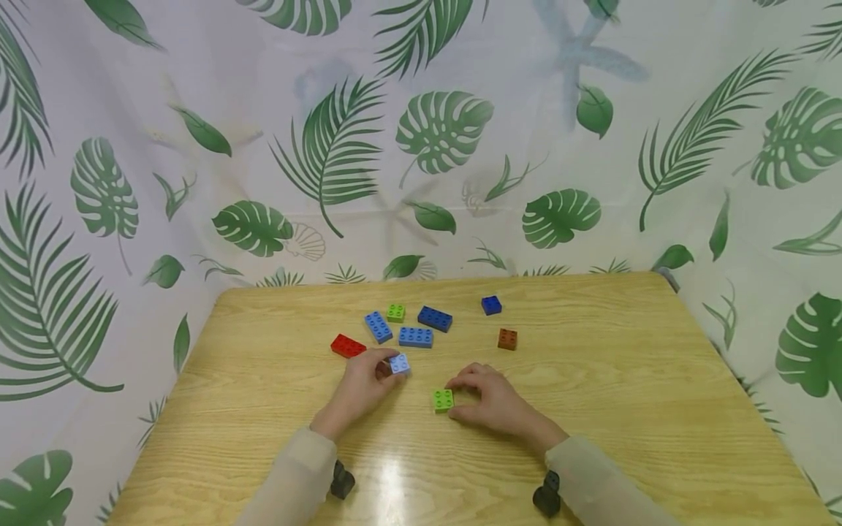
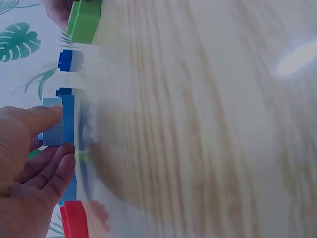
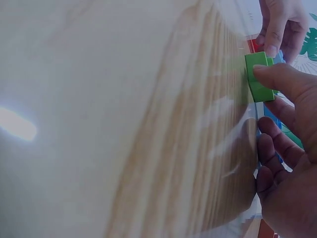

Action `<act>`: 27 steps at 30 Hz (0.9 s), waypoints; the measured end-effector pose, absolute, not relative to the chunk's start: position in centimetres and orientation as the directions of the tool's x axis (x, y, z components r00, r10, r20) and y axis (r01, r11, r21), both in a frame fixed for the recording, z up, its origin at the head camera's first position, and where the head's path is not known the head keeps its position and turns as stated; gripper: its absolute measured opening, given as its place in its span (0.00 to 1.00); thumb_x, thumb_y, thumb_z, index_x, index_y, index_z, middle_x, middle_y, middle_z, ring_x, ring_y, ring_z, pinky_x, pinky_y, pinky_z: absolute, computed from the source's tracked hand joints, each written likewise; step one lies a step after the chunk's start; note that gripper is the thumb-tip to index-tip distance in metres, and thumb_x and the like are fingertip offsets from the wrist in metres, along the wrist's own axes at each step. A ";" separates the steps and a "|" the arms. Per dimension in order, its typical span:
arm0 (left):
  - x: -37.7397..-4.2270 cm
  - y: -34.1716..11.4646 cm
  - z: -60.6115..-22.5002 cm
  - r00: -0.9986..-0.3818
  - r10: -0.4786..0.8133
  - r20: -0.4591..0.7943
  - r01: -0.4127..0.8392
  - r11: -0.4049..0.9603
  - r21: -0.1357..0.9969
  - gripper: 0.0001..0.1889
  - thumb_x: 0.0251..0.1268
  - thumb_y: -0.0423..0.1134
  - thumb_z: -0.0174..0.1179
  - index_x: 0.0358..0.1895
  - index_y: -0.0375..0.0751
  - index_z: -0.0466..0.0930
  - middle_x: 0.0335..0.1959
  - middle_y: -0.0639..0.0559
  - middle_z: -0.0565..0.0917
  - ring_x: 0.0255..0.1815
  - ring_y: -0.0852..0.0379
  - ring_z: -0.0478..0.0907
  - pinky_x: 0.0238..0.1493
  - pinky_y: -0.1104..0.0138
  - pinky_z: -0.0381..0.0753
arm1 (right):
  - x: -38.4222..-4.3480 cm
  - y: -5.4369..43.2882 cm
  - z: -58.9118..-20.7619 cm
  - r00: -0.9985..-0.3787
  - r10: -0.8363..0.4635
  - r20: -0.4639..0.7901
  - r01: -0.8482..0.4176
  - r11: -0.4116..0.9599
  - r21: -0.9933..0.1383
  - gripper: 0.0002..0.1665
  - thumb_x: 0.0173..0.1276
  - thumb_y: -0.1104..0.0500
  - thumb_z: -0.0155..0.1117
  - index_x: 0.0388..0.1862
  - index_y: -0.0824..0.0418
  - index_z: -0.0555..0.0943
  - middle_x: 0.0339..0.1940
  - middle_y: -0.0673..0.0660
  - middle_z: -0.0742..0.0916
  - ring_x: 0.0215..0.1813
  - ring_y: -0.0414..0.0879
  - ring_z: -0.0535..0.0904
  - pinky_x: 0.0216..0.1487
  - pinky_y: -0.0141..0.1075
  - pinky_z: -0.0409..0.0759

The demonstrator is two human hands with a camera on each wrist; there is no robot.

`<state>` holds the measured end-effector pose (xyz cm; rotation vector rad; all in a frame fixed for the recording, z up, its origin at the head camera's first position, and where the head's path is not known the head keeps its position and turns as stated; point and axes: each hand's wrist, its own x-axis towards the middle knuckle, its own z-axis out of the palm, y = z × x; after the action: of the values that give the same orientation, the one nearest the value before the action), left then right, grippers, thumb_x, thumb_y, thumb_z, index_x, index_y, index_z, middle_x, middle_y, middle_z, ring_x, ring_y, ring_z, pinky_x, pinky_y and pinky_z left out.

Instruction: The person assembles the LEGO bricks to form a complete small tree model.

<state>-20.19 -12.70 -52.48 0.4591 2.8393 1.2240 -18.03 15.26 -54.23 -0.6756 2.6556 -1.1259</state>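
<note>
My left hand point(image 1: 360, 383) pinches a light blue square toy brick point(image 1: 399, 364) between thumb and fingers, just in front of the other bricks. In the left wrist view that light blue brick point(image 2: 52, 124) appears lifted off the table. To the right, my right hand point(image 1: 492, 400) holds a lime green square brick point(image 1: 444, 400) by its right side. The right wrist view has the thumb on this green brick point(image 3: 259, 84), studs facing away from the camera. Close to the left fingers lies a red brick point(image 1: 347, 345), partly covered by the hand.
Beyond the hands lie two mid-blue long bricks point(image 1: 416, 337), a dark blue long brick point(image 1: 435, 318) and another lime green brick point(image 1: 395, 313). Farther right are a small dark blue brick point(image 1: 491, 305) and a brown one point(image 1: 507, 338). A leaf-print curtain point(image 1: 368, 241) borders the wooden table point(image 1: 625, 380).
</note>
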 end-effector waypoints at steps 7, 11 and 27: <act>-19.7 -11.9 -51.9 -0.932 0.335 0.140 0.333 0.637 0.695 0.20 0.66 0.34 0.74 0.60 0.36 0.85 0.46 0.47 0.88 0.42 0.53 0.82 0.44 0.68 0.83 | -17.9 15.3 -53.9 -0.876 -0.482 0.015 -0.342 0.599 -0.724 0.21 0.65 0.49 0.79 0.56 0.51 0.88 0.52 0.48 0.85 0.55 0.44 0.77 0.58 0.43 0.76; -19.4 -11.4 -51.7 -0.923 0.364 0.124 0.342 0.632 0.695 0.20 0.66 0.34 0.74 0.60 0.37 0.86 0.47 0.47 0.88 0.43 0.55 0.82 0.44 0.69 0.82 | -17.9 15.2 -53.9 -0.874 -0.485 0.026 -0.354 0.600 -0.717 0.21 0.66 0.49 0.78 0.56 0.51 0.88 0.52 0.48 0.85 0.55 0.44 0.78 0.58 0.43 0.77; -18.5 -9.7 -50.8 -0.868 0.491 0.074 0.394 0.590 0.705 0.19 0.69 0.35 0.72 0.60 0.37 0.84 0.51 0.47 0.88 0.46 0.54 0.84 0.48 0.68 0.84 | -17.9 15.2 -53.9 -0.879 -0.475 0.031 -0.351 0.603 -0.716 0.21 0.65 0.49 0.79 0.55 0.52 0.88 0.50 0.48 0.86 0.53 0.44 0.77 0.56 0.42 0.76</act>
<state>-18.47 -9.66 -50.81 0.7511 2.6850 1.1431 -17.92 15.16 -53.91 -0.6924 2.6643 -1.1361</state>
